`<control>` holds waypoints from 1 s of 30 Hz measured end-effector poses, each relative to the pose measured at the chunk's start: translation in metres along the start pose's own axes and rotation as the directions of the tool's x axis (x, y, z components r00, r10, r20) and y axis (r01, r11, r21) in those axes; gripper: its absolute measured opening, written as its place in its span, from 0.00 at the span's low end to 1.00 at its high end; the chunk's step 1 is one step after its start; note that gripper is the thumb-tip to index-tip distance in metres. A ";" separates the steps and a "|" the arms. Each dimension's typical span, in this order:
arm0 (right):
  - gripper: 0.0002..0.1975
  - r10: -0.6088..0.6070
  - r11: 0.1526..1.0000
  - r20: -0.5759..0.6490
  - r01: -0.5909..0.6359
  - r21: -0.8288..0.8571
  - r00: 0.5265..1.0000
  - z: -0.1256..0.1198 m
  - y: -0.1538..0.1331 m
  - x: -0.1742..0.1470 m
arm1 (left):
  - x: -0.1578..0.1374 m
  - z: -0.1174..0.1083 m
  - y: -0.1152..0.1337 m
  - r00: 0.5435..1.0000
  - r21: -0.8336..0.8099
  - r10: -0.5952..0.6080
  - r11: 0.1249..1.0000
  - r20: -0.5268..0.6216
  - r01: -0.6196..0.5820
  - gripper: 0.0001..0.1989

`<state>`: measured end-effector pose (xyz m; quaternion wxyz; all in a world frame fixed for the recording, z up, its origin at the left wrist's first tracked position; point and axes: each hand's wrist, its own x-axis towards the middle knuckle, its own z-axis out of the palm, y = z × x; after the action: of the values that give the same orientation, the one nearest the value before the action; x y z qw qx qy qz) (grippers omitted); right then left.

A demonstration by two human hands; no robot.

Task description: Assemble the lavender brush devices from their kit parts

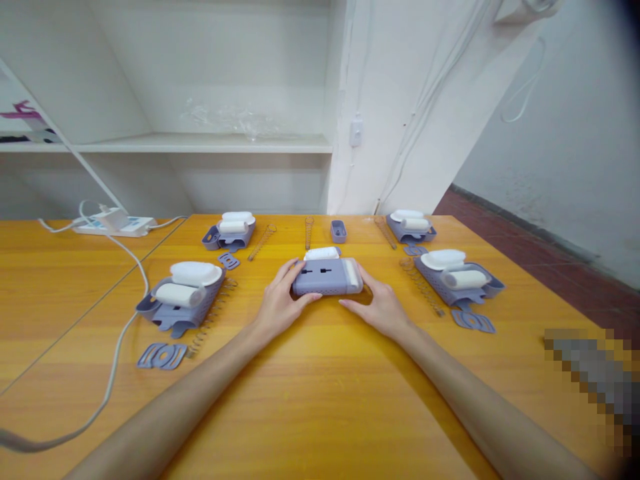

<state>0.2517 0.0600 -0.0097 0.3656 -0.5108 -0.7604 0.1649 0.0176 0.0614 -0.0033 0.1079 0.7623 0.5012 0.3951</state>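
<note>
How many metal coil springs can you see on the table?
5: a front-left spring, a back-left spring, a back-middle spring, a back-right spring and a front-right spring. Others may be hidden.

No lettering, brand or number can be read. The lavender-grey, box-shaped plastic case [327, 285] carries two small dark marks on its upper face – cut-out slots by their look, not characters. Any print on the long white plastic power strip with pale blue patches [136, 227], or on the small white rectangular plastic wall fitting [356, 133], is too small to make out – nothing there reads as a word or sign.
</note>
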 end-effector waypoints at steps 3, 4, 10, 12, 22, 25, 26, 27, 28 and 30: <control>0.41 -0.023 0.996 0.044 0.027 -0.083 0.999 0.001 0.002 -0.002 | 0.000 0.000 -0.004 1.000 -0.010 0.002 1.000 0.013 -0.002 0.30; 0.41 -0.031 0.993 0.058 0.037 -0.110 0.998 0.002 0.002 -0.002 | 0.000 0.000 -0.005 1.000 -0.008 0.001 1.000 0.017 -0.001 0.30; 0.42 -0.003 0.973 0.110 0.029 -0.230 0.994 0.004 0.001 -0.003 | 0.000 0.002 -0.008 1.000 0.018 -0.007 1.000 0.031 0.007 0.30; 0.42 -0.011 0.971 0.112 0.037 -0.237 0.994 0.005 0.000 -0.002 | -0.002 0.003 -0.007 0.999 0.033 -0.020 0.999 0.048 0.018 0.29; 0.24 -0.033 0.968 0.051 0.044 -0.249 0.998 0.008 -0.003 0.002 | -0.007 0.007 0.009 0.988 0.351 0.153 0.924 0.033 -0.155 0.26; 0.25 -0.039 0.964 0.048 0.050 -0.262 0.998 0.007 -0.002 0.001 | -0.007 0.006 0.015 0.970 0.413 0.228 0.878 0.085 -0.243 0.21; 0.26 -0.041 0.963 0.050 0.053 -0.265 0.998 0.007 -0.002 0.001 | -0.007 0.006 0.017 0.967 0.420 0.236 0.872 0.094 -0.253 0.21; 0.26 -0.045 0.962 0.052 0.057 -0.267 0.998 0.007 -0.002 0.001 | -0.007 0.006 0.017 0.966 0.423 0.238 0.869 0.098 -0.257 0.20; 0.26 -0.050 0.961 0.054 0.063 -0.270 0.997 0.007 -0.002 0.001 | -0.007 0.005 0.018 0.966 0.424 0.238 0.869 0.097 -0.257 0.20; 0.26 -0.063 0.959 0.052 0.075 -0.275 0.997 0.006 -0.003 0.001 | -0.007 0.005 0.018 0.966 0.424 0.241 0.868 0.097 -0.259 0.20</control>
<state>0.2451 0.0606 -0.0120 0.2798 -0.5264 -0.8010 0.0553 0.0316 0.0480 0.0001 -0.1059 0.8334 0.4711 0.2689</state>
